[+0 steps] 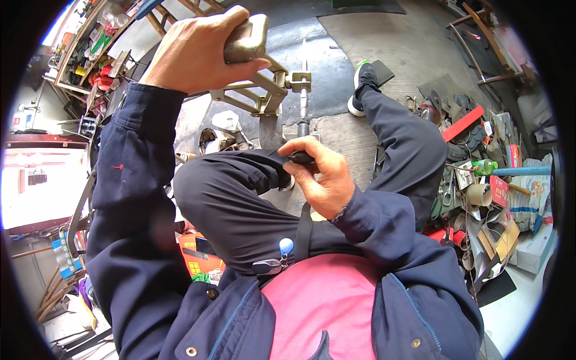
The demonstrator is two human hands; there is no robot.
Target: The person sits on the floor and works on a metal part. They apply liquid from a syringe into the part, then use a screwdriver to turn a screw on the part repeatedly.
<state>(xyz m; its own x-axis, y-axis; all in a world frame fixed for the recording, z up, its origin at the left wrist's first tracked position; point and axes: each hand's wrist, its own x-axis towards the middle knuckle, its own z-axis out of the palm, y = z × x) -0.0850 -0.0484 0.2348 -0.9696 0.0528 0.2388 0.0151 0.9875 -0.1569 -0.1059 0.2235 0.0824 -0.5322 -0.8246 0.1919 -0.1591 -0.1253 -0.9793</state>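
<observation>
My left hand (195, 54) is raised at the upper left, its fingers wrapped round the blocky metal end of what looks like a scissor jack (273, 99). Brass-coloured folding arms run from that end to a pivot block. Through the block passes a threaded rod (303, 103), pointing away from me. A rounded metal plate (270, 133) hangs by the near side of the arms. Close to the rod's near end, my right hand (327, 180) is closed, pinching a small dark object (302, 158) whose kind I cannot make out. Its fingers hide most of it.
My knees are spread around the work, with a dark shoe (367, 81) on the floor ahead. A wrench (245, 138) lies beyond my left knee. To the right are piled a red bar (462, 123), a green bottle (485, 167) and boxes. An orange box (201, 255) is at left.
</observation>
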